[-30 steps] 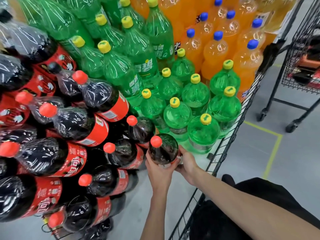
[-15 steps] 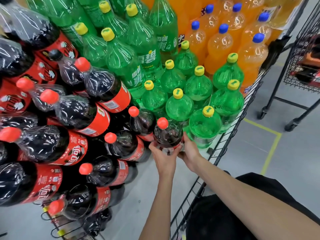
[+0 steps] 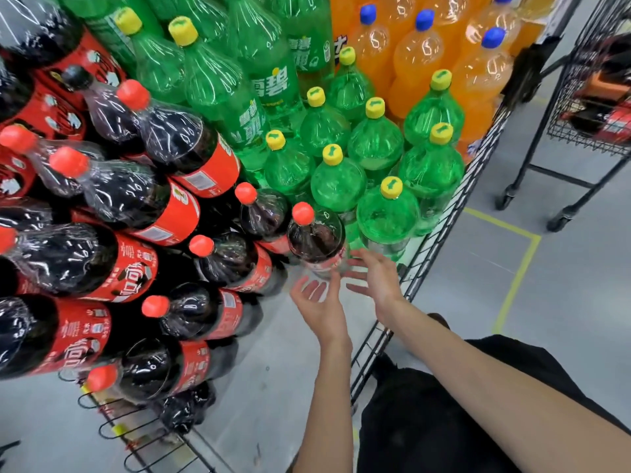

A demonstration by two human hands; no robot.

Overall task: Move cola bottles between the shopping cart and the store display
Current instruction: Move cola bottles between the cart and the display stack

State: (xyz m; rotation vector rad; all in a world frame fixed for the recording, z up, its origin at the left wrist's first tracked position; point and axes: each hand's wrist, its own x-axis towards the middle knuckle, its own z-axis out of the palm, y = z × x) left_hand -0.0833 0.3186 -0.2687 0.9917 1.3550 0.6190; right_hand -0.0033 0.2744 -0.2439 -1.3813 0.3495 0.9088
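The cola bottle (image 3: 316,238) stands upright on the display shelf (image 3: 440,233), just beyond both hands; left hand (image 3: 319,303) and right hand (image 3: 374,276) are spread, each grip apart, holding nothing; seven upright green bottles (image 3: 387,218) beside it.

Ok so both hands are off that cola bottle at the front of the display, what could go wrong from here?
1. The cola bottle stands in the front row beside the green bottle; if unsettled, it might tip forward.
2. Both the left hand and right hand are open close beside it, so a careless pull-back could nudge it.
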